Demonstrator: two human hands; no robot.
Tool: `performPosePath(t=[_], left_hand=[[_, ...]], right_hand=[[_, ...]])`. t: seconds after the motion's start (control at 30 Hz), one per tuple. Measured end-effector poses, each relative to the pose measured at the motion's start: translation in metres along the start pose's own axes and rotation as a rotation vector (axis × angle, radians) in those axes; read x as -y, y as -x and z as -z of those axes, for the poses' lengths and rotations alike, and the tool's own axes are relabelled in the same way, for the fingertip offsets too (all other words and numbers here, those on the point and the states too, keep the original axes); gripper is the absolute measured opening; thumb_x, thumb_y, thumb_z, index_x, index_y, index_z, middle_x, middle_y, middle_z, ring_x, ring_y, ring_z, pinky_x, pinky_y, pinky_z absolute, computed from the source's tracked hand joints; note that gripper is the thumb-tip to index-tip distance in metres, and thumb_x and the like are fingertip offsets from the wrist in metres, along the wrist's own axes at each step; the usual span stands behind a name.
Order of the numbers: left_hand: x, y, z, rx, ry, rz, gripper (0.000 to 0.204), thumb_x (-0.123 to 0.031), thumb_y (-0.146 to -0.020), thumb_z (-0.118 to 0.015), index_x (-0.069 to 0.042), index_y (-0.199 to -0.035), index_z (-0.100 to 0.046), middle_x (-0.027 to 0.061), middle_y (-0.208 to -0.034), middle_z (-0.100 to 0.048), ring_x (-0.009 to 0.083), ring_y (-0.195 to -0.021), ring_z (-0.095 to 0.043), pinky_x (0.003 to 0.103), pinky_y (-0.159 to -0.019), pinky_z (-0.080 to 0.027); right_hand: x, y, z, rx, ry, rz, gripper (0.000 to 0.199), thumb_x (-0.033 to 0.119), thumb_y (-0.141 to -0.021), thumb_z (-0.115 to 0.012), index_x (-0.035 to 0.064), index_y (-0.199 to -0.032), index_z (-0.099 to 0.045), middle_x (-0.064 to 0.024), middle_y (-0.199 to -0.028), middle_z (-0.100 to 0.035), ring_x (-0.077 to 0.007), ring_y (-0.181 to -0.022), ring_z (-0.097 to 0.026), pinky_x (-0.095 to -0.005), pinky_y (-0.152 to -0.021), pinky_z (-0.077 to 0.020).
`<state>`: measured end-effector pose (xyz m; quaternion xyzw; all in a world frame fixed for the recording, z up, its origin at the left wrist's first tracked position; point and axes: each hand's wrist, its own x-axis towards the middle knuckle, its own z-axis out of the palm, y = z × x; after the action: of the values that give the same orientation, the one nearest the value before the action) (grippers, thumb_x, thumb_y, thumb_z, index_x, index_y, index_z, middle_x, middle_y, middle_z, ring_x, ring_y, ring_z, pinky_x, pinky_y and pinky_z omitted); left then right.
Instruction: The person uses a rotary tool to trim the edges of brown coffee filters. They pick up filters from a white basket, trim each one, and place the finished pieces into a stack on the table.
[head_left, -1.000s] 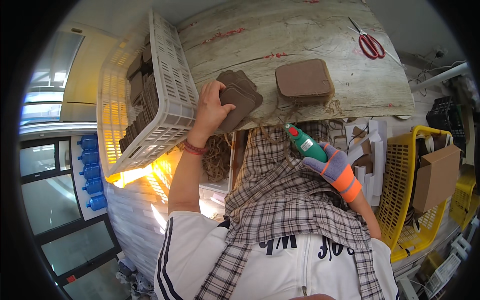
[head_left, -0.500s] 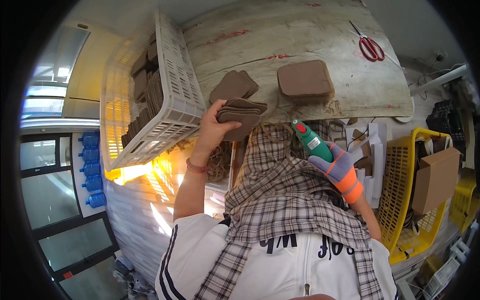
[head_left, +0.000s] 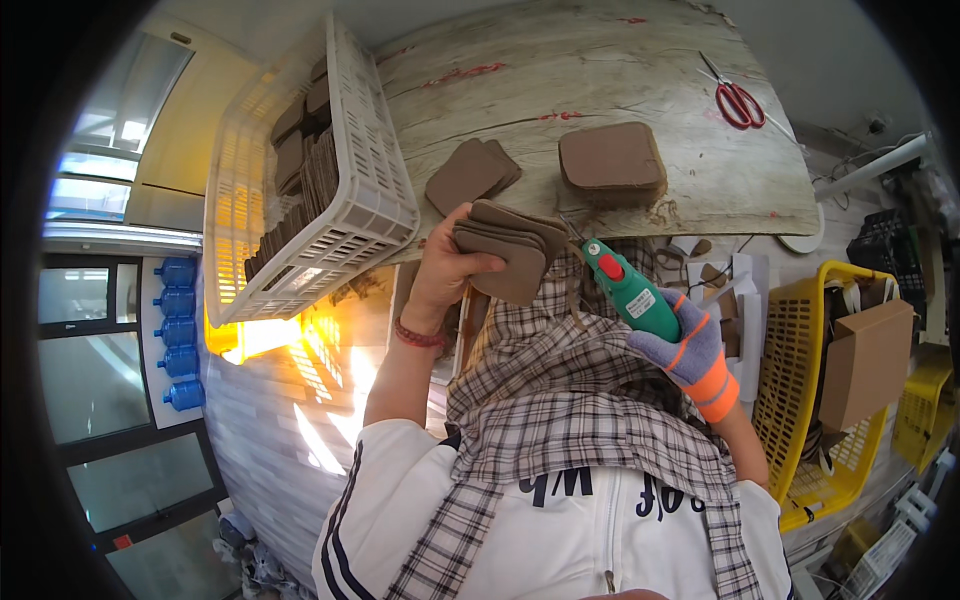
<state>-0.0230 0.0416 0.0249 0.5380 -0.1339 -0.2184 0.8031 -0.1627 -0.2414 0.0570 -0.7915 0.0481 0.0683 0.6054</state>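
Several brown pads with rounded corners (head_left: 520, 275) lie fanned in my bare left hand (head_left: 447, 268), its fingers and thumb closed on their left edge. My right hand (head_left: 688, 350), in a purple and orange glove, is wrapped round a green handheld power tool (head_left: 640, 303) with a red button. The tool's thin metal tip points up and left, close to the right edge of the held pads; I cannot tell if it touches them. Just beyond, on the table (head_left: 480, 105), rest a few loose brown pads (head_left: 465, 178) and a neat stack of brown pads (head_left: 610, 157).
At the left stands a white slatted crate (head_left: 368, 160) holding many brown pads (head_left: 308, 185). Red-handled scissors (head_left: 738, 103) lie at the table's far right. A yellow basket (head_left: 783, 375) with a cardboard box (head_left: 866, 362) is at my right. Blue water jugs (head_left: 180, 332) stand far left.
My left hand has moved right and slightly nearer with the pads, closing the gap to the tool. My right hand and the tool have shifted slightly right and nearer.
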Motion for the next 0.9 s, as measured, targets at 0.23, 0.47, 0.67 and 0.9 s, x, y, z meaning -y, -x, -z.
performPosePath(t=[0.23,0.47,0.67,0.9], left_hand=[[-0.006,-0.003,-0.003,0.028,-0.145,0.017,0.048,0.012,-0.063,-0.073,-0.002,-0.106,-0.055,0.0023,-0.099,-0.063,0.0111,-0.093,-0.059,0.025,-0.084,-0.047],[-0.014,-0.004,-0.004,0.042,-0.225,0.059,0.044,0.012,-0.063,-0.073,-0.004,-0.101,-0.057,-0.0008,-0.094,-0.063,0.0073,-0.09,-0.058,0.023,-0.081,-0.047],[-0.02,-0.004,0.001,0.082,-0.309,0.088,0.042,0.011,-0.065,-0.073,-0.004,-0.101,-0.057,-0.0017,-0.092,-0.063,0.0056,-0.087,-0.057,0.021,-0.079,-0.046],[-0.027,-0.003,0.003,0.094,-0.389,0.134,0.043,0.01,-0.064,-0.074,-0.005,-0.1,-0.057,-0.0023,-0.092,-0.063,0.0051,-0.086,-0.056,0.021,-0.079,-0.046]], right_hand=[[0.005,0.004,0.006,0.011,0.08,0.017,0.061,0.03,-0.068,-0.082,-0.0008,-0.113,-0.056,-0.0081,-0.088,-0.066,-0.0104,-0.074,-0.061,-0.0249,-0.068,-0.0509],[0.007,0.005,0.01,0.028,0.123,0.031,0.061,0.032,-0.069,-0.082,0.0001,-0.114,-0.056,-0.0099,-0.089,-0.067,-0.0114,-0.077,-0.062,-0.0261,-0.069,-0.0513],[0.008,0.006,0.011,0.035,0.157,0.045,0.06,0.033,-0.068,-0.081,0.0009,-0.112,-0.058,-0.0113,-0.088,-0.067,-0.0134,-0.076,-0.064,-0.0272,-0.069,-0.0519],[0.011,0.005,0.011,0.04,0.248,0.083,0.06,0.034,-0.066,-0.082,0.0015,-0.111,-0.059,-0.0129,-0.086,-0.068,-0.0171,-0.074,-0.066,-0.028,-0.068,-0.0525]])
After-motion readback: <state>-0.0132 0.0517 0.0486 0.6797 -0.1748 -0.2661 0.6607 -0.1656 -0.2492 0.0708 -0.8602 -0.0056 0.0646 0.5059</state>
